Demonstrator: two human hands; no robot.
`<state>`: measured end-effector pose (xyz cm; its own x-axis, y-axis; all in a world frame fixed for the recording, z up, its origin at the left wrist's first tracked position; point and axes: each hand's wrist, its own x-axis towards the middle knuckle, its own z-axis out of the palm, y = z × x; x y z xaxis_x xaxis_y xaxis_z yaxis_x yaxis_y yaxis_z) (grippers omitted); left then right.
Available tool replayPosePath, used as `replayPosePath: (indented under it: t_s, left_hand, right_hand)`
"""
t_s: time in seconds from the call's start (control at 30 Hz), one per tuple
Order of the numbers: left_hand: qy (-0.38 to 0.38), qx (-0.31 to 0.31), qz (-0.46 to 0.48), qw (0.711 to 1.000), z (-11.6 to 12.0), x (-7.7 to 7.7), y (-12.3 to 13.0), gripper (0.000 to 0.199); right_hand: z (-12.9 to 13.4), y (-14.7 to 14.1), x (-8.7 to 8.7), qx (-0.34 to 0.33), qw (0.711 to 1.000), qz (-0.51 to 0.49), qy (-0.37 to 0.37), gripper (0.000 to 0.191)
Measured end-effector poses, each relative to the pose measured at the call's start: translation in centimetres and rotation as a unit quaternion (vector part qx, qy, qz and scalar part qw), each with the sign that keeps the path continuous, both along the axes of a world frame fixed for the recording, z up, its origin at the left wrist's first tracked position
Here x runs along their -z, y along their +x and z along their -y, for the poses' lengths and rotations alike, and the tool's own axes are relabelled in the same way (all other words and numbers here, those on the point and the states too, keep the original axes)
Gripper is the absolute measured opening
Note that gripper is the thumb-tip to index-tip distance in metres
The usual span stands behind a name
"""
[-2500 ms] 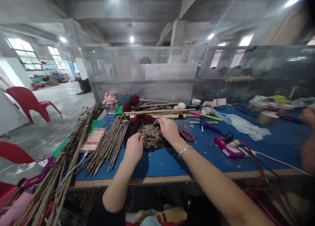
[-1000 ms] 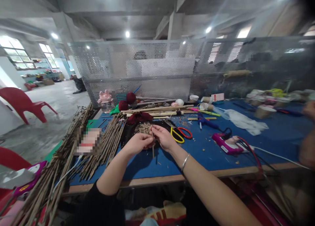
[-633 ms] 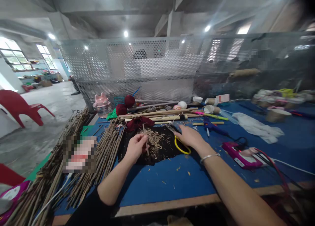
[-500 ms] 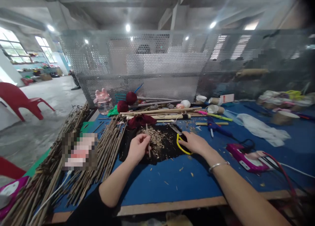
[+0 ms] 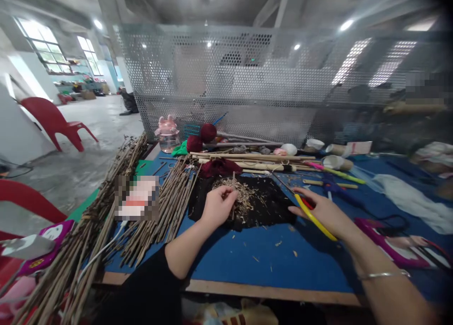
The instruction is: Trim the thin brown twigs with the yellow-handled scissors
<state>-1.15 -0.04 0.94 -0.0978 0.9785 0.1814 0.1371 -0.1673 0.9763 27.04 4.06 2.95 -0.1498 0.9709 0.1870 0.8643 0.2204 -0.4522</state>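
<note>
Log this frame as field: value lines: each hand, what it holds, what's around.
left hand: pinches a short twig upright over the chip pile
right hand: grips yellow-and-red scissors
black cloth: under the chips, on the blue table
stick bundles: left of the cloth
long rods: beyond the cloth
pink glue gun: right of the right hand

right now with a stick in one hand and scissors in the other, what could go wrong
The left hand pinches a short thin brown stick upright, fingers close to where a cut might land, so a nick is possible. The right hand holds the yellow-and-red-handled scissors over the blue table beside a black cord, which the blades might snag.
</note>
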Motion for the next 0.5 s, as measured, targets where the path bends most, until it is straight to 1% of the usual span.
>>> replayPosePath:
  t_s: [0.07,0.1,0.13,0.2,0.23,0.33,0.4,0.5]
  left_hand:
    - [-0.01,0.004,0.021,1.0,0.1,-0.1,0.2,0.024]
    - [-0.021,0.009,0.036,0.999,0.2,-0.1,0.2,0.025]
    - [-0.032,0.014,0.051,0.998,0.3,-0.1,0.3,0.026]
    - [-0.051,0.023,0.072,0.996,0.5,-0.3,0.5,0.027]
    - [-0.056,0.026,0.076,0.995,0.6,-0.4,0.5,0.027]
    - [-0.066,0.035,0.082,0.994,0.8,-0.6,0.6,0.027]
    - [-0.064,0.04,0.08,0.994,0.9,-0.6,0.7,0.028]
    - [-0.056,0.047,0.066,0.995,1.0,-0.2,0.9,0.028]
  right_hand:
    - [-0.1,-1.3,-0.4,-0.05,0.994,-0.079,-0.05,0.063]
    - [-0.3,-2.3,-0.5,-0.066,0.988,-0.124,-0.059,0.063]
    - [-0.5,-3.5,-0.6,-0.082,0.983,-0.157,-0.058,0.062]
    - [-1.0,-6.1,-0.6,-0.108,0.975,-0.194,-0.016,0.054]
    - [-1.0,-7.2,-0.5,-0.114,0.972,-0.207,0.004,0.053]
    - [-0.4,-9.5,0.0,-0.165,0.963,-0.213,-0.023,0.064]
    - [0.4,-10.1,0.5,-0.201,0.955,-0.215,-0.029,0.066]
    - [1.6,-10.3,0.9,-0.218,0.953,-0.209,-0.022,0.067]
